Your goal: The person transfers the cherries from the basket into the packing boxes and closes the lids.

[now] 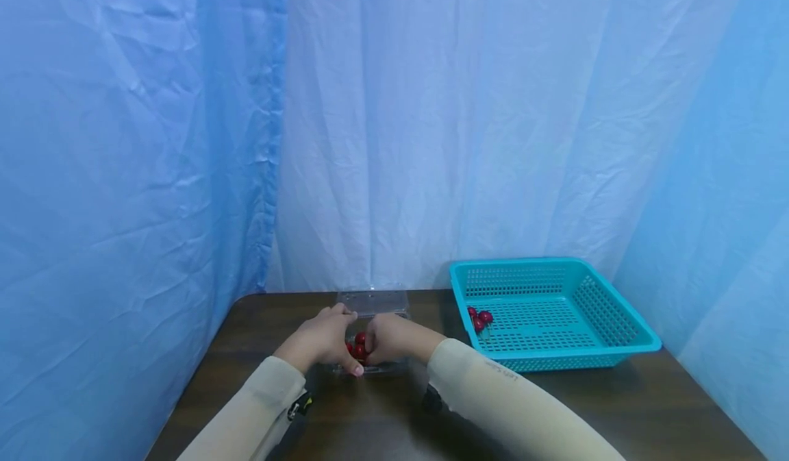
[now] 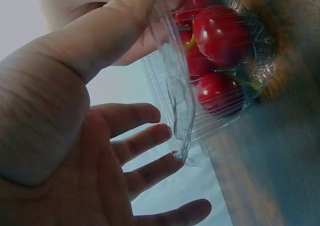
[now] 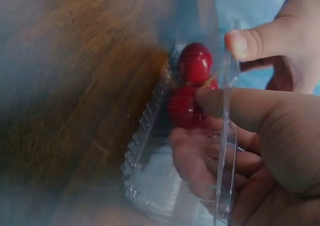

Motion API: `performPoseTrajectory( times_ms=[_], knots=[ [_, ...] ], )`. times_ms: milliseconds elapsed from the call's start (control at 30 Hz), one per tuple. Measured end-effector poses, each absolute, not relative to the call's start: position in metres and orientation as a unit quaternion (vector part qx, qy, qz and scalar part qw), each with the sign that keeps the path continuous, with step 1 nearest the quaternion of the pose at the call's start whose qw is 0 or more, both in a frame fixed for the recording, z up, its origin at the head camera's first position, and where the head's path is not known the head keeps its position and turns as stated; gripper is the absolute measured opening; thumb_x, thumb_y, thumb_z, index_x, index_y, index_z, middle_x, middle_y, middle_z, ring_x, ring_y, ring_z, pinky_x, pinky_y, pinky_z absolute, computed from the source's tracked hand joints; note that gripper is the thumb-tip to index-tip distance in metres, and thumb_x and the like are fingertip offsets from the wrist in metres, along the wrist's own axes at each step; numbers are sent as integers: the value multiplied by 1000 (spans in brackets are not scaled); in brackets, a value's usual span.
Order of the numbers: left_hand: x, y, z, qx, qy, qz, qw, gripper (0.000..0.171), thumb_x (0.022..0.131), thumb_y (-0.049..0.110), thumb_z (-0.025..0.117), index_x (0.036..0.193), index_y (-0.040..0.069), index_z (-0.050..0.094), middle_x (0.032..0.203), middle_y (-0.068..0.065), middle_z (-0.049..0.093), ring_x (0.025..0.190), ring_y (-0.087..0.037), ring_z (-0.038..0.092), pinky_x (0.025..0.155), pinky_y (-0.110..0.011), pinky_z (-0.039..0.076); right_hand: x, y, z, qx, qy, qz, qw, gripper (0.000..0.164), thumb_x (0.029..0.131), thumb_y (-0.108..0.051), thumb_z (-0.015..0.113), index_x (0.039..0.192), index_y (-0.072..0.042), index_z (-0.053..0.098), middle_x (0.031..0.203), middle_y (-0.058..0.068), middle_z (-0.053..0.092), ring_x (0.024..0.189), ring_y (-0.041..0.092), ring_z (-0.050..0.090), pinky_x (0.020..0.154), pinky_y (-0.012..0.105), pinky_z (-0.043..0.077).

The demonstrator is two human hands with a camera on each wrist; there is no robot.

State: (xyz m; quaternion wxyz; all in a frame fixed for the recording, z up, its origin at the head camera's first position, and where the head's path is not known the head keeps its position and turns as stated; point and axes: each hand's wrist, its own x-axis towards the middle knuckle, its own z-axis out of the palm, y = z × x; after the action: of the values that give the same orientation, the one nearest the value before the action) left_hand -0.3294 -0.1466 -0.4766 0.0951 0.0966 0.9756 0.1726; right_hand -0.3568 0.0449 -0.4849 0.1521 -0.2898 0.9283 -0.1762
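A clear plastic clamshell box [image 1: 383,368] stands on the table with its lid [image 1: 372,302] folded back on the far side. Several red cherries [image 2: 222,36] lie in its left part. My left hand [image 1: 328,338] spans the box's left side, thumb near the front edge; in the left wrist view its fairly straight fingertips touch the rim [image 2: 182,111]. Reaching inside the box, my right hand [image 1: 390,339] pinches a cherry [image 3: 182,106] between thumb and curled fingers. Another cherry [image 3: 195,63] sits right beside it, close to my left thumb.
To the right stands a turquoise plastic basket [image 1: 592,359] with a few cherries [image 1: 479,321] in its left corner. The dark wooden table [image 1: 370,427] reaches back to pale blue curtains [image 1: 493,139], which hang behind and at both sides.
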Motion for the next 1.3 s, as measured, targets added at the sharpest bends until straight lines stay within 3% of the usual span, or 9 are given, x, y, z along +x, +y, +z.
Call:
performPoseTrajectory(
  times_ms=[333, 600, 1033, 1300],
  knots=[
    [-332, -150, -479, 101, 973, 183, 97, 117, 71, 50, 109, 170, 17, 55, 170, -12, 53, 146, -38, 58, 111, -69, 61, -359, 48, -486, -276, 925, -213, 151, 11, 96, -18, 94, 92, -20, 83, 82, -7, 75, 74, 11, 73, 70, 24, 64],
    [-332, -146, -478, 90, 974, 181, 101, 117, 71, 49, 109, 171, 19, 54, 173, -14, 51, 152, -41, 55, 111, -71, 60, -365, 75, -461, -282, 919, -245, 127, 13, 101, -23, 87, 89, -21, 82, 84, -7, 76, 75, 13, 73, 69, 28, 65],
    [-330, -139, -476, 94, 975, 179, 95, 117, 70, 49, 109, 169, 17, 56, 172, -15, 52, 154, -43, 53, 115, -73, 57, -391, 148, -396, -217, 936, -263, 90, 14, 110, -26, 77, 106, -14, 83, 99, 3, 80, 88, 20, 75, 77, 36, 65],
    [-330, -139, -474, 91, 975, 176, 98, 117, 70, 49, 109, 169, 16, 56, 173, -16, 51, 156, -43, 52, 117, -73, 55, -418, 210, -383, -153, 940, -294, 76, 22, 111, -29, 76, 110, -7, 78, 110, 14, 82, 97, 28, 80, 84, 40, 68]
  ],
)
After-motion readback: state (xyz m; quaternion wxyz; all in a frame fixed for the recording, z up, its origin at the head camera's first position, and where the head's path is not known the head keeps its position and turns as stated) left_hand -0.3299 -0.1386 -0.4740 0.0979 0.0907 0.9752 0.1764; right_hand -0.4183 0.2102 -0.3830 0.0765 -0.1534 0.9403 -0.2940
